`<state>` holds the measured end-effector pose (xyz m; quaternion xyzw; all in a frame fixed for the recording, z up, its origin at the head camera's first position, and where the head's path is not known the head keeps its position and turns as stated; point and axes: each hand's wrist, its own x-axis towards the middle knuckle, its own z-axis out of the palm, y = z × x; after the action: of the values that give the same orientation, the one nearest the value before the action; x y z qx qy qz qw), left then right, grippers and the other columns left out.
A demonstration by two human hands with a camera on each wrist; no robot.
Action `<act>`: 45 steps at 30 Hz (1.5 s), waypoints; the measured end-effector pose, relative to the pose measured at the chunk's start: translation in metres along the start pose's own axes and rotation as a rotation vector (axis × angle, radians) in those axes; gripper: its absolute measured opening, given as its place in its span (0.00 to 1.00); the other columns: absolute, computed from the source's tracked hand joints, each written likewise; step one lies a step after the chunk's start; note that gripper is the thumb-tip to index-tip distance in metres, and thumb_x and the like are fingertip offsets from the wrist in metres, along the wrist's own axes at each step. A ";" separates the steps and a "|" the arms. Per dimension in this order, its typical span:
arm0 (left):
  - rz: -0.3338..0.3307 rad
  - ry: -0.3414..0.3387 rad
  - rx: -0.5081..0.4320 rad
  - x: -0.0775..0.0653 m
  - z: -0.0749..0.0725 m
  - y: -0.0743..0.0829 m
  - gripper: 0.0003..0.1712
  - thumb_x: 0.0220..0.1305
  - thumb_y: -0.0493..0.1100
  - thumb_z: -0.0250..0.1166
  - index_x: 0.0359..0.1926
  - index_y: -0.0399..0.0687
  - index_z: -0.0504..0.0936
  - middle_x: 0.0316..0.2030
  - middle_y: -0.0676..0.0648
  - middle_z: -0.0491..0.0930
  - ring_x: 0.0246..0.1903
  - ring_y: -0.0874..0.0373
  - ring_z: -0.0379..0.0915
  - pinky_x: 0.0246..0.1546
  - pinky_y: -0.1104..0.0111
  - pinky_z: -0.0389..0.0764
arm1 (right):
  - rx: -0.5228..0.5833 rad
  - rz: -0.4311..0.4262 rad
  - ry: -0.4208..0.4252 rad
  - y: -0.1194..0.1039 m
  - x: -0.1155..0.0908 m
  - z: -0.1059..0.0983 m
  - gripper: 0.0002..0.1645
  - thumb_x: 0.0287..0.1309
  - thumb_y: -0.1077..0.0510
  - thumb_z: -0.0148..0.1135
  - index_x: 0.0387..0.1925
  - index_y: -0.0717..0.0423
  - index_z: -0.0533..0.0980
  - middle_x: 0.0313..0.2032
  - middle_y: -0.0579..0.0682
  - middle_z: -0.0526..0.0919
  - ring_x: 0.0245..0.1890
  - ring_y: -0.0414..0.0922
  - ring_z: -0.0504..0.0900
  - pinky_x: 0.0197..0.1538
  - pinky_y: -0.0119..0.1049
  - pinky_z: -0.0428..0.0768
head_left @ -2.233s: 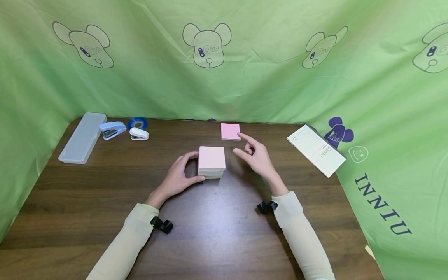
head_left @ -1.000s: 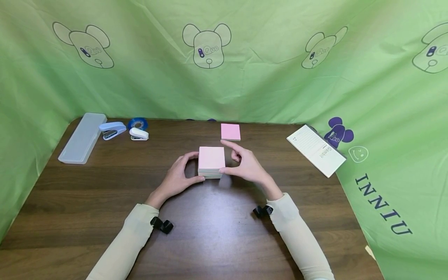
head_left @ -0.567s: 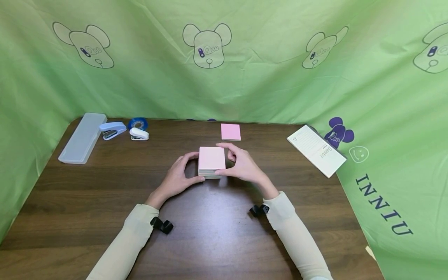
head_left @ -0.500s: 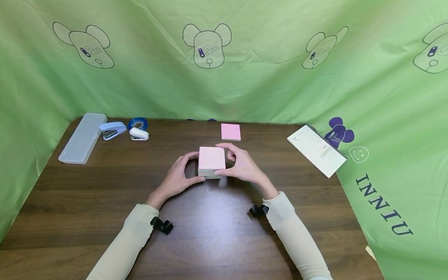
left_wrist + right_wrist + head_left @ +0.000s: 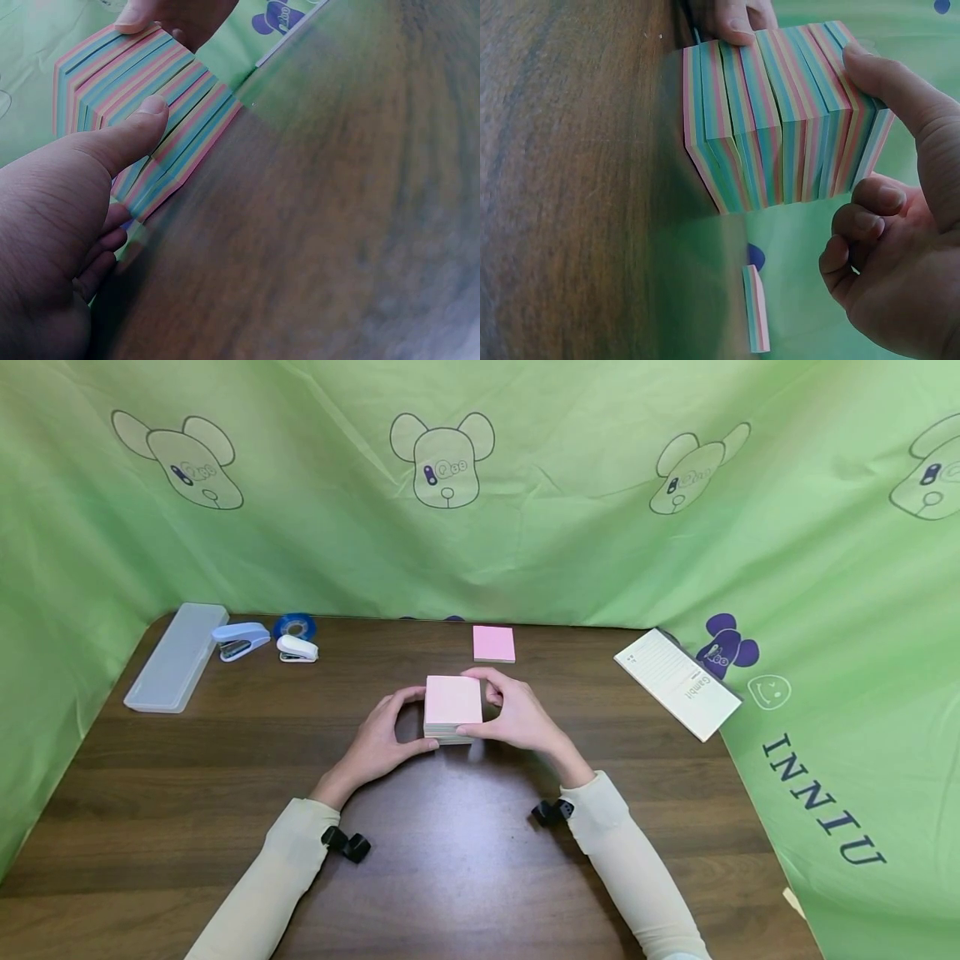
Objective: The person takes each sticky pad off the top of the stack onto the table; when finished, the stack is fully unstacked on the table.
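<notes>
Drawn back from the loose pink pad, which its forefinger reached towards about two seconds ago, the person's right grip now lies against the right side of a stack of note pads, while the left grip keeps its place on the opposite side. The right grip pinches the upper part of the stack, forefinger at the far right corner and thumb on the near face, and in the right wrist view its other fingers curl in towards the palm. The left grip curves round the left side, its thumb pressed low on the near face and its fingers reaching to the far side. Between the two grips the stack stands upright on the dark wooden bench, its sides banded in pink, yellow and teal under a pale pink top. Behind it and slightly right, the loose pink pad lies flat near the back edge, apart from both grips. Well off to the right, a white notepad printed "Gambit" lies at a slant beside the green cloth. Far left are a translucent case, a light blue stapler just beside it, a blue tape roll and, just in front of that roll, a small white stapler
</notes>
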<state>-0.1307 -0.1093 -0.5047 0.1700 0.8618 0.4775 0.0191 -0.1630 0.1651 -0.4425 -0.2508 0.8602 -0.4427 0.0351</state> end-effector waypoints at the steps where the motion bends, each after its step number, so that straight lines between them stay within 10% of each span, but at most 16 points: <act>1: 0.001 0.000 0.000 0.000 0.000 0.000 0.52 0.61 0.51 0.86 0.81 0.48 0.70 0.75 0.44 0.76 0.77 0.43 0.66 0.77 0.42 0.65 | 0.008 0.002 0.002 0.000 0.000 0.000 0.45 0.45 0.51 0.93 0.65 0.48 0.81 0.29 0.41 0.60 0.31 0.39 0.58 0.38 0.36 0.57; 45: -0.013 0.000 -0.011 0.000 0.000 0.000 0.52 0.61 0.50 0.86 0.81 0.48 0.70 0.75 0.45 0.76 0.78 0.45 0.65 0.79 0.46 0.64 | 0.252 0.017 0.096 0.023 -0.004 -0.048 0.52 0.43 0.73 0.89 0.72 0.60 0.77 0.31 0.58 0.55 0.34 0.47 0.55 0.40 0.33 0.57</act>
<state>-0.1308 -0.1098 -0.5049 0.1643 0.8603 0.4820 0.0233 -0.1820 0.2136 -0.4320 -0.2158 0.8004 -0.5585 0.0291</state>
